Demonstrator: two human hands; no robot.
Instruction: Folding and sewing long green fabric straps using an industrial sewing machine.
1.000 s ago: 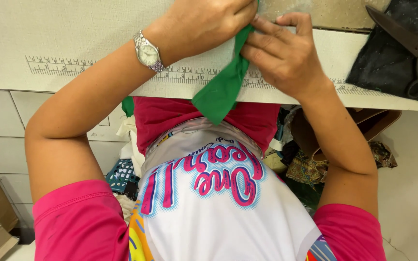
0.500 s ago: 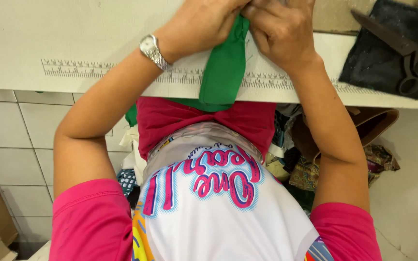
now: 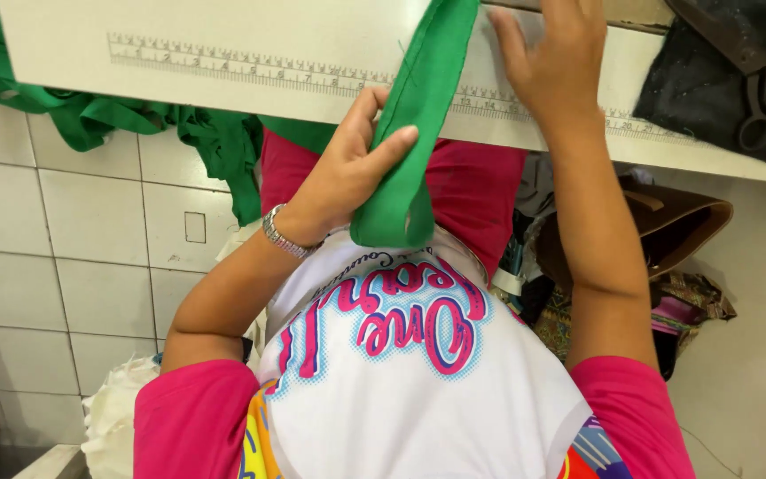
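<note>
Head camera view, looking down a person's own chest to a white worktable (image 3: 223,35) with a printed ruler strip (image 3: 250,69) along its near edge. A long strip of bright green fabric (image 3: 414,133), folded lengthwise with a stitched edge, runs from the tabletop down over the table's edge and ends in a folded loop in front of the person's pink and white shirt. The left hand (image 3: 347,173), with a silver wristwatch (image 3: 284,235) on its wrist, pinches the strip between thumb and fingers just below the table edge. The right hand (image 3: 551,62) lies on the table just beside the strip, fingers spread and flat. More green fabric (image 3: 179,129) hangs off the table's left side. Dark scissors (image 3: 751,84) rest on a black cloth (image 3: 711,106) at the right.
</note>
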